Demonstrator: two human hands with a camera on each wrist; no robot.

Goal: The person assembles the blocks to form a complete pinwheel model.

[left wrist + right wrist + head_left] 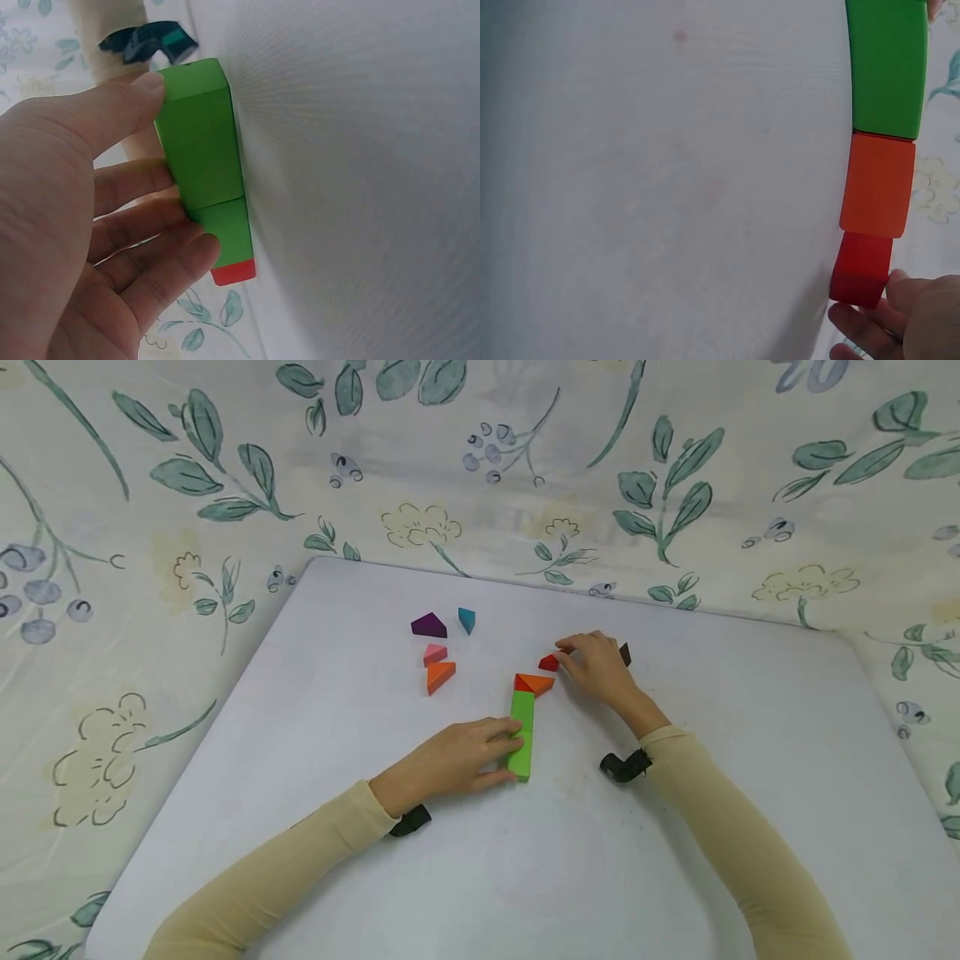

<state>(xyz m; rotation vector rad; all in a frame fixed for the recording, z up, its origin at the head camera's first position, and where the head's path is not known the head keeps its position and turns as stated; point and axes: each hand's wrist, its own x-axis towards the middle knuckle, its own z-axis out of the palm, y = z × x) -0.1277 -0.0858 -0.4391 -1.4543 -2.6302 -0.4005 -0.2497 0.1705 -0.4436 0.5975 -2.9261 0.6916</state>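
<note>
Two green blocks [522, 708] stand end to end on the white table, forming a strip. My left hand [468, 756] rests along their left side, its fairly straight fingers and thumb touching the green faces [201, 150]. At the strip's far end sit a small red triangular block [519, 684] and an orange triangular block [537, 683]. Beyond the orange one is another red block [549, 663], which my right hand [597, 667] pinches between thumb and fingers. In the right wrist view this red block [861, 268] lies close against the orange block [877, 184].
To the far left lie a purple block [429, 626], a blue block [467, 620], a pink block [435, 653] and an orange triangle [441, 677]. A dark brown block [625, 654] shows behind my right hand. A floral cloth [480, 485] borders the table's far edge.
</note>
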